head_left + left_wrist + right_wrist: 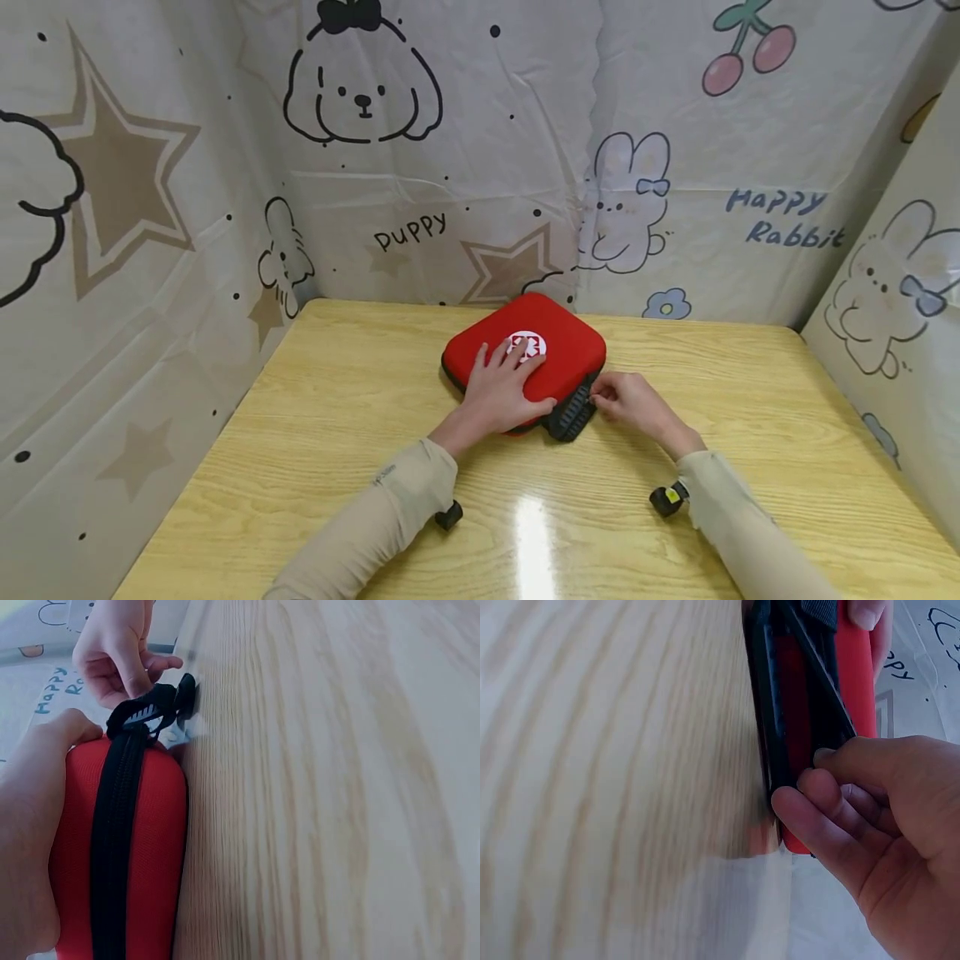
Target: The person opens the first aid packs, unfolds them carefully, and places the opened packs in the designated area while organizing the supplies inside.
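A red first aid case [558, 333] with a white round emblem lies on the table, its black zipper [114, 802] running round the side. My left hand [501, 396] rests on the lid with fingers spread, the thumb near the front right edge. A black ribbed carry handle [573, 412] sticks out from that side. At the side beside the handle, my right hand [626, 400] pinches the zipper pull between thumb and forefinger; the pull itself is mostly hidden by the fingertips [826, 784]. The lid looks down all round in the views.
The case stands toward the back of a light wooden table [337, 417]. Behind and at both sides hangs a printed cloth [480, 150] with cartoon drawings. A small black camera [667, 498] is strapped at the right wrist, another camera [449, 515] at the left.
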`<move>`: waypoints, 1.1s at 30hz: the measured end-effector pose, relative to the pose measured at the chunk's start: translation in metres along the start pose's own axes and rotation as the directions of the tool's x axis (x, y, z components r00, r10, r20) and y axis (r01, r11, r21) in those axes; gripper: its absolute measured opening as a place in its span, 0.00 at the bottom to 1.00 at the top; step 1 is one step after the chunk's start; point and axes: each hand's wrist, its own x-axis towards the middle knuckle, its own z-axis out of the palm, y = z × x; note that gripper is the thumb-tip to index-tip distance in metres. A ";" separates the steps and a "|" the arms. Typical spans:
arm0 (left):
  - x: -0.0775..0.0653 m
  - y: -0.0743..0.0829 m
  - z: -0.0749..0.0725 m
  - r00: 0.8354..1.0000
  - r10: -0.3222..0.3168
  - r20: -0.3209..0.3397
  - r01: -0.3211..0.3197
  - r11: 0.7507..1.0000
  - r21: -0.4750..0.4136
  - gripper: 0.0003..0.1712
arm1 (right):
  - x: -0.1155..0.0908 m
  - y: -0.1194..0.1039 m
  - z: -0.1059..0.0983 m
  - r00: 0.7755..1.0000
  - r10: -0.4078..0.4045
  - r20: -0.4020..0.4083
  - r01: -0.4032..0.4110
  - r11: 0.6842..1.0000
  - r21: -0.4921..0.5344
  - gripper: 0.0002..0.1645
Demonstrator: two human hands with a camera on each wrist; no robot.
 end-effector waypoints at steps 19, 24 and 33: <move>0.006 0.014 0.003 0.993 -0.115 -0.025 0.115 0.993 -0.006 0.44 | 0.000 -0.015 0.016 0.998 -0.059 0.002 0.059 0.998 0.009 0.02; 0.007 0.016 0.002 0.990 -0.138 -0.035 0.138 0.990 -0.014 0.44 | -0.001 -0.023 0.021 0.996 -0.086 0.015 0.086 0.996 -0.003 0.02; 0.008 0.018 0.002 0.986 -0.157 -0.049 0.157 0.988 -0.014 0.42 | -0.005 -0.030 0.027 0.992 -0.121 0.024 0.121 0.993 0.003 0.03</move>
